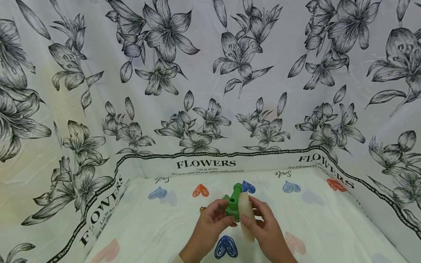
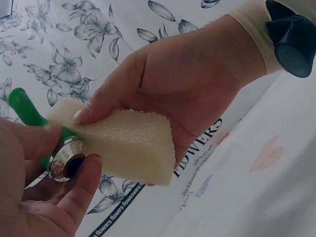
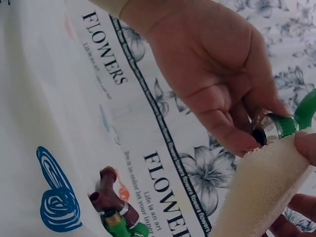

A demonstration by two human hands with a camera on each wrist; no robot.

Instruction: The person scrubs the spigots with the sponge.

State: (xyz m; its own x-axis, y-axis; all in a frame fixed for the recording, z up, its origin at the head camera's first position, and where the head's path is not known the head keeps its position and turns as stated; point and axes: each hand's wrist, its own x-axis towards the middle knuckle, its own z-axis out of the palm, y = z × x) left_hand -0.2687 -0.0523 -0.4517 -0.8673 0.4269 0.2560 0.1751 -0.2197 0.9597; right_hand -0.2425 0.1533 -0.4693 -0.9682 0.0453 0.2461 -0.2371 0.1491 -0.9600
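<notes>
My left hand (image 1: 213,223) grips a green pipe fitting (image 1: 234,204), its fingers and thumb around the lower part. The fitting has a round side opening, and a shiny metal collar with a dark hole shows at one end in the left wrist view. A cream-coloured block of sponge (image 1: 246,215) is in my right hand (image 1: 268,226), pinched between thumb and fingers. In the left wrist view the sponge's long face lies right against the green fitting. The right wrist view shows the sponge (image 3: 261,182) overlapping the fitting's metal end.
Behind my left hand, a dark red branched fitting (image 3: 109,191) and green fittings with a brass-coloured end (image 3: 117,222) lie on the white cloth (image 1: 158,223) printed with hearts. Flower-patterned white sheets (image 1: 210,80) stand around the back and sides.
</notes>
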